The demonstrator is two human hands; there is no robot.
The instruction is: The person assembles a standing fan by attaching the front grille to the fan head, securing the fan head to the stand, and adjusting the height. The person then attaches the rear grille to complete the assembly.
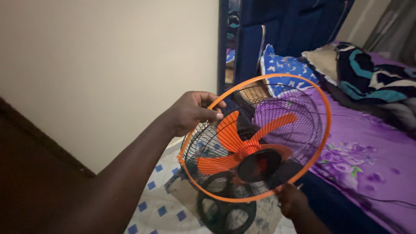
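Observation:
A round fan head with an orange rim [326, 125], black wire guard and orange blades [229, 136] is held up in front of me, tilted. My left hand [190, 112] grips the rim at its upper left, fingers curled over the edge. My right hand [292, 200] holds the rim at its lower edge; only part of that hand shows. A black hub cap [259, 164] sits at the guard's centre. Below the fan head, a dark round fan base [227, 212] stands on the floor.
A bed with a purple flowered sheet [368, 160] fills the right side, with a blue patterned pillow [284, 67] and dark bedding [372, 76] on it. A cream wall [108, 56] is on the left. White floor tiles with blue diamonds [154, 203] lie below.

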